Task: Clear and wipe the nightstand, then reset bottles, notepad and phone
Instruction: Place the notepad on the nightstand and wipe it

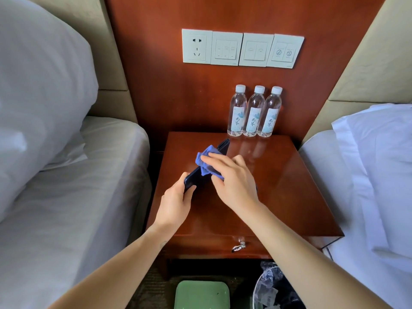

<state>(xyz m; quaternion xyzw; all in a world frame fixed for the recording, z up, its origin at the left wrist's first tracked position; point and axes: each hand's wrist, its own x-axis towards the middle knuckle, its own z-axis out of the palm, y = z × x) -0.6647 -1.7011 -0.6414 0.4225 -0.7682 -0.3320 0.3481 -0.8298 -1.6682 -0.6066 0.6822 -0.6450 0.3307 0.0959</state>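
Above the left part of the glossy wooden nightstand (pixel 278 188), my left hand (pixel 176 204) grips the near end of a dark phone (pixel 223 146), which is tilted on edge. My right hand (pixel 231 179) presses a crumpled blue cloth (pixel 206 160) against the phone's middle. Three clear water bottles (pixel 254 112) with white caps and pale labels stand in a row at the back of the nightstand, against the wooden wall panel. No notepad is in view.
Beds with white linen flank the nightstand, with the left mattress (pixel 78 186) and the right bedding (pixel 367 175). A socket and switch panel (pixel 243 49) is on the wall above. On the floor in front are a green container (pixel 201 294) and a lined waste bin (pixel 272 288). A drawer handle (pixel 239 246) faces me.
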